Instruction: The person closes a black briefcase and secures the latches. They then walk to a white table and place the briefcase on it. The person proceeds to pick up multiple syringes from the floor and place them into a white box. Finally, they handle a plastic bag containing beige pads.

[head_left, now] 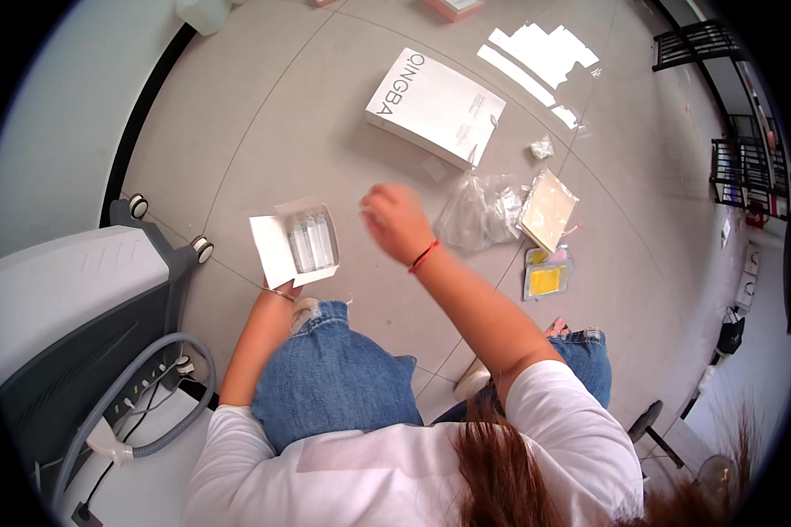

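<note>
My left hand [290, 287] supports a small white carton [273, 247] from below and is mostly hidden by it. The carton's flap is folded back, and several clear, slim tubes or syringes [313, 244] lie side by side inside. To the right of the carton, above the floor, is my right hand [395, 217], with its fingers curled and blurred by motion. Whether anything small sits between those fingers is unclear. Crumpled clear plastic bags [478, 211] lie on the floor beyond my right wrist.
A large white box [438, 109] bearing writing lies ahead. On the right are a wrapped beige packet [548, 207], yellow sachets [546, 280] and a small clear packet [541, 147]. A wheeled machine [72, 283] with a grey hose [191, 349] stands close on the left.
</note>
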Demonstrator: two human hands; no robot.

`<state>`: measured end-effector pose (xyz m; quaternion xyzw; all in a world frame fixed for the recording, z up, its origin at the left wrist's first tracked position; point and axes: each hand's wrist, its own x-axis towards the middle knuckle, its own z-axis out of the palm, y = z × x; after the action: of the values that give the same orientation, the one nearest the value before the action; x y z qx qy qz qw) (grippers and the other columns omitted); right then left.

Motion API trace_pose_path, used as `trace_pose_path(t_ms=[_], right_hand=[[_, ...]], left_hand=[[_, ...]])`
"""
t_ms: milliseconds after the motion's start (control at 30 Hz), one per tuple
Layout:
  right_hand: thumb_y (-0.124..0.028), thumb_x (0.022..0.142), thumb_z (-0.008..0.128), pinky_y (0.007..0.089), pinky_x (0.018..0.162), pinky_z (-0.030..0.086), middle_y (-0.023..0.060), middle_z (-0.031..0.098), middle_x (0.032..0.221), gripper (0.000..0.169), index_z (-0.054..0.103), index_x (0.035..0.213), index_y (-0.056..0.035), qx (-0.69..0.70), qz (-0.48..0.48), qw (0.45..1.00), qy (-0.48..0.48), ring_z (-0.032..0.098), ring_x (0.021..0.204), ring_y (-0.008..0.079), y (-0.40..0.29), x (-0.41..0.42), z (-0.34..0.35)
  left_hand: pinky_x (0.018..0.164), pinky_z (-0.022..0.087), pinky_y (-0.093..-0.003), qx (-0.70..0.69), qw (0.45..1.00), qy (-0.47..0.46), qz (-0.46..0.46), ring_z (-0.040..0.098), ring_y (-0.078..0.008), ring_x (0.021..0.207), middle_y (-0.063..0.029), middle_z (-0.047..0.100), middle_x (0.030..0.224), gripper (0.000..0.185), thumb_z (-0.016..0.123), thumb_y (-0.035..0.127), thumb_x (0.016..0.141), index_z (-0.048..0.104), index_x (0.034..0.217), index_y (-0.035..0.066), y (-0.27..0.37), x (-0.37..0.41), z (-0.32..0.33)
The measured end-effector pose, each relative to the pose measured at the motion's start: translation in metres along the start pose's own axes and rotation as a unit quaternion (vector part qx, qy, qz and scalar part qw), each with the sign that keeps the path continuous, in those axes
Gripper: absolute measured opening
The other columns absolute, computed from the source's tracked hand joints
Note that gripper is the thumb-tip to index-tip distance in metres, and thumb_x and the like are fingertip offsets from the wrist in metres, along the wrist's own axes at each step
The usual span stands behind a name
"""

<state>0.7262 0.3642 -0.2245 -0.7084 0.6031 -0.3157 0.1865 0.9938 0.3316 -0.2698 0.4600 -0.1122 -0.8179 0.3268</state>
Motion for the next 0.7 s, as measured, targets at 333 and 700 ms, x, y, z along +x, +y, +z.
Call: trace_pose_path(t_ms=[333, 700], right_hand=[[-0.018, 0.079, 0.075, 0.0488, 0.106, 0.041, 0.0104, 0.041, 0.151, 0.064, 0.050, 0.138, -0.0161, -0.209, 0.492, 0.844, -0.047, 0.042, 0.134, 0.0352, 0.154, -0.139, -0.040], [-0.009, 0.094, 0.055, 0.0382, 0.070, 0.052, 0.0087, 0.070, 0.095, 0.018, 0.064, 0.108, -0.0034, 0.226, 0.405, 0.871, 0.160, 0.067, 0.084, 0.0275, 0.142, -0.073, 0.000]], left_hand=[[0.092, 0.055, -0.0478, -0.046, 0.998, 0.034, -0.021, 0.062, -0.0267, 0.116, -0.0072, 0.060, 0.131, 0.048, 0.039, 0.047, 0.101, 0.052, 0.137, 0.017, -0.004, -0.004, -0.010], [0.092, 0.054, -0.0522, -0.076, 0.997, 0.026, -0.022, 0.062, -0.0276, 0.116, -0.0042, 0.061, 0.131, 0.050, 0.039, 0.053, 0.100, 0.055, 0.135, 0.021, -0.010, 0.003, -0.013]])
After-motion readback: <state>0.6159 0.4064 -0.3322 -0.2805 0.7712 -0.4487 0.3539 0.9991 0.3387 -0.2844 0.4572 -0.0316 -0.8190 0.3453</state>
